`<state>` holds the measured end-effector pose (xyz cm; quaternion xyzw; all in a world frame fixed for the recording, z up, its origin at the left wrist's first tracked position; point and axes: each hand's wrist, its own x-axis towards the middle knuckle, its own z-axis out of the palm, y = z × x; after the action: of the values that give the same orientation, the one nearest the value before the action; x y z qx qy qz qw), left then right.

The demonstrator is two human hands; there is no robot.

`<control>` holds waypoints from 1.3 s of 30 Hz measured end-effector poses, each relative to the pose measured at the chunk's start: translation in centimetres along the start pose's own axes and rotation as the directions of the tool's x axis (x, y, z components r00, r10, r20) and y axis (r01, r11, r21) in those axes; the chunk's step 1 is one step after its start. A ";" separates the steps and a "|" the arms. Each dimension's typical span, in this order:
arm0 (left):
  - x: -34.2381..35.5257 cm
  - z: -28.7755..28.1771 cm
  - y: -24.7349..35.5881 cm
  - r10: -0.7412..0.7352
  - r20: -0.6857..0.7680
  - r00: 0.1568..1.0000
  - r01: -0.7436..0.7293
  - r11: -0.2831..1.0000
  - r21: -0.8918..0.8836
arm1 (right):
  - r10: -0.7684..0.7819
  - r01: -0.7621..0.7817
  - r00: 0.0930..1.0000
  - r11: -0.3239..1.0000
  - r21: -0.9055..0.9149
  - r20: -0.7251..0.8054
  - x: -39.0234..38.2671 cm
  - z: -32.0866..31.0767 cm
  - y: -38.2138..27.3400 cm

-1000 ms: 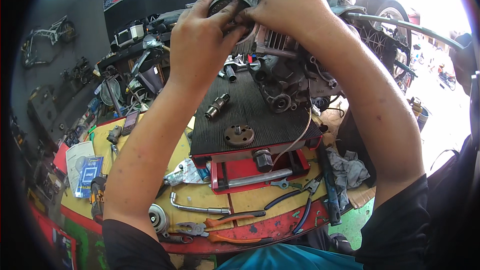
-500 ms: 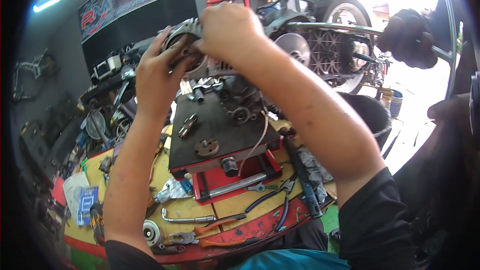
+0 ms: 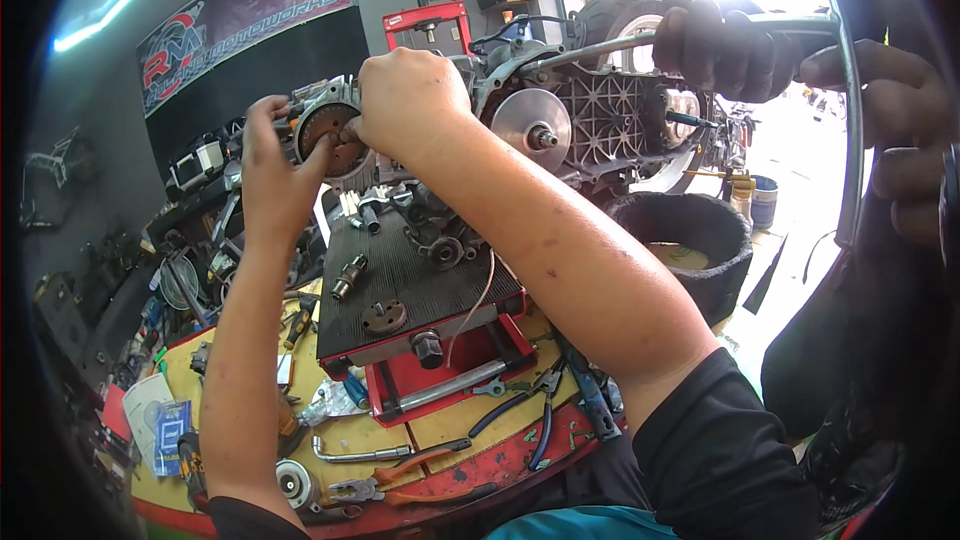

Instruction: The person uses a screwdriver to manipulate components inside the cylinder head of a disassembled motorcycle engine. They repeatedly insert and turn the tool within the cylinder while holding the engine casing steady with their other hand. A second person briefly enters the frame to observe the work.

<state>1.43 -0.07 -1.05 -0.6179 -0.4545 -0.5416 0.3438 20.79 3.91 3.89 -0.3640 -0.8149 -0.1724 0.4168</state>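
A round brown toothed sprocket (image 3: 322, 126) sits in the metal engine head beyond the workbench. My left hand (image 3: 268, 175) is at its left side, fingers spread and raised, the thumb against the disc's face. My right hand (image 3: 412, 105) is curled closed at the sprocket's right side, its thumb and fingertips near the centre; whatever they pinch is too hidden to make out. Just right of that hand stands a shiny round pulley face (image 3: 532, 130) on the engine.
A person's dark gloved hand (image 3: 728, 52) grips a metal bar (image 3: 620, 42) at upper right. Below my arms, a black-matted stand (image 3: 400, 285) bears a small round flange (image 3: 384, 317). Pliers (image 3: 415, 460) and an L-shaped wrench (image 3: 360, 452) lie on the yellow bench. A black bin (image 3: 690, 285) is at right.
The view has shifted, uncovering more of the pulley. My left fingers have lifted off the sprocket's face and spread. The other person's gloved hand now reaches further left along the bar.
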 end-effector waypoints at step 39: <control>2.4 -0.2 -3.5 0.147 0.326 0.934 -0.057 0.961 -0.270 | -0.081 0.421 0.799 0.783 0.458 -0.596 -6.7 -1.3 -2.0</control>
<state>-1.94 1.46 1.09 -0.7648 -0.4010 -0.4609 0.2045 22.65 -1.18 -0.75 -0.0408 -0.7170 -0.0738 0.6919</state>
